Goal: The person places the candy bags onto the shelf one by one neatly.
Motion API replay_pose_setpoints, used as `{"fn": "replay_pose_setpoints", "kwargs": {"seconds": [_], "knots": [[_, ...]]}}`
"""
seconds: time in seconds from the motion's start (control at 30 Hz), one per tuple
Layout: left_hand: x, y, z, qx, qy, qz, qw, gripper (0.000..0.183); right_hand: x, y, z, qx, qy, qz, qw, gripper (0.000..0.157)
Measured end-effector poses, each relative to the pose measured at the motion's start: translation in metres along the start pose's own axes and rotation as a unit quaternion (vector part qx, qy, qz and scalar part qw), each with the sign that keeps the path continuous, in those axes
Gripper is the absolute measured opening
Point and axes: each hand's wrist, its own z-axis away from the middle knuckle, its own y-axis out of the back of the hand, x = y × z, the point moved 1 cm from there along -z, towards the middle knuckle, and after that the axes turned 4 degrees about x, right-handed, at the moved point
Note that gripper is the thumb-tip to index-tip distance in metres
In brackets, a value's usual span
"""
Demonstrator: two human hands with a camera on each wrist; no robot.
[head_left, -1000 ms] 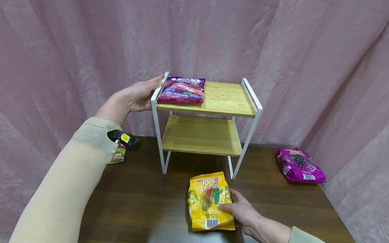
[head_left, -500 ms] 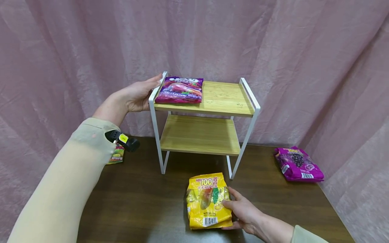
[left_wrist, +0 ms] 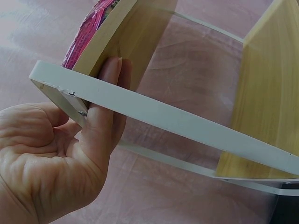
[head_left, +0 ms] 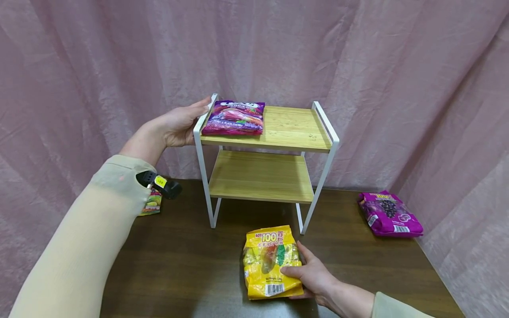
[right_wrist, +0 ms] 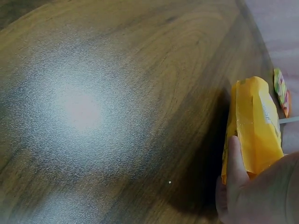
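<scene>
My left hand (head_left: 180, 125) grips the upper left side of a two-tier shelf (head_left: 296, 140) with white metal legs and wooden boards. In the left wrist view, fingers (left_wrist: 108, 72) reach behind the white frame and curl under the top board. On that board's left half lies a purple berry candy bag (head_left: 235, 119). My right hand (head_left: 320, 280) holds a yellow mango candy bag (head_left: 270, 282) by its right side, low in front of the shelf. The thumb lies on the bag's printed face. In the right wrist view, the yellow bag's side (right_wrist: 252, 135) shows above the hand.
A magenta grape candy bag (head_left: 391, 216) lies at the right of the dark wooden table (head_left: 171, 265). Behind my left wrist, a colourful bag (head_left: 152, 203) is partly hidden. A pink curtain (head_left: 278, 48) hangs close behind the shelf.
My right thumb shifts to the bag's right edge, then back onto its face; fingertips now show below the bag. The left hand keeps its place on the shelf. The view drifts slightly.
</scene>
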Motion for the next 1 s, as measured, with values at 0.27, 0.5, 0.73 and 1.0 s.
{"fn": "replay_pose_setpoints", "kwargs": {"seconds": [0.27,0.5,0.73,1.0], "knots": [[0.000,0.000,0.000,0.003,-0.001,-0.005,1.0000,0.059,0.003,0.002,-0.002,0.005,0.012,-0.022,1.000,0.090],[0.000,0.000,0.000,-0.002,-0.001,-0.003,1.0000,0.059,0.006,0.005,-0.005,-0.017,0.011,-0.054,0.998,0.086],[0.000,0.000,0.001,-0.005,-0.005,-0.010,0.9999,0.059,0.008,0.007,-0.005,-0.032,0.016,-0.067,0.997,0.086],[0.000,0.000,0.000,-0.004,-0.006,-0.009,0.9999,0.059,0.013,0.010,-0.007,-0.057,0.021,-0.081,0.995,0.081]]}}
